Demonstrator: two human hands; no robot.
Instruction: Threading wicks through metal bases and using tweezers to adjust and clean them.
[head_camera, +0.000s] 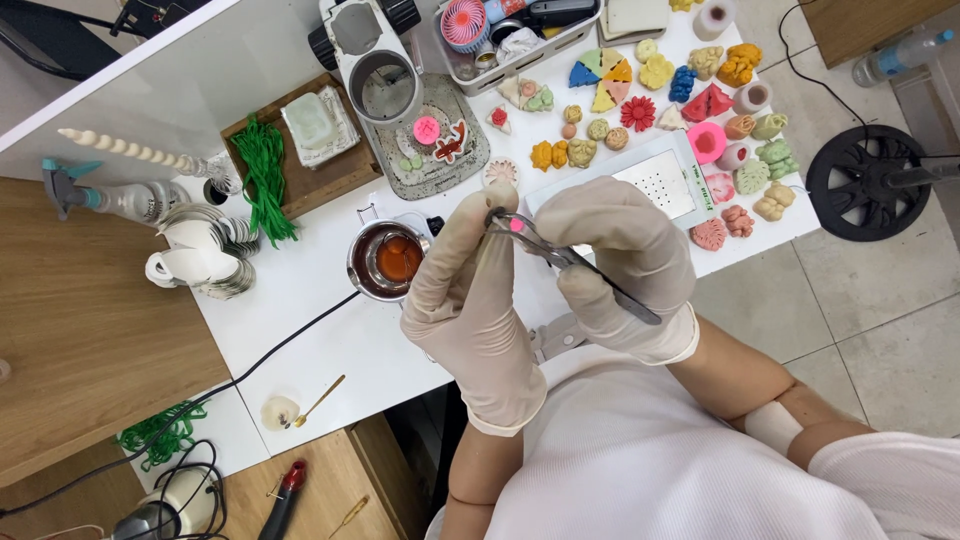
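Note:
Both my hands wear pale latex gloves and meet above the white table (300, 300). My right hand (625, 265) grips metal tweezers (570, 262), whose tips reach a small pink piece (517, 225). My left hand (470, 300) pinches that pink piece between thumb and fingertips. Just left of my hands stands a small metal pot (385, 262) with orange-red liquid in it. Under my right hand lies a white flat device with a dotted surface (665, 180).
Many small coloured wax shapes (735, 110) cover the table's right part. A grey tray (440, 150) holds pink and red pieces beside a metal cup (385, 92). Green cord (262, 175), stacked white moulds (200, 255), a spray bottle (100, 198) and a black cable (250, 365) lie left.

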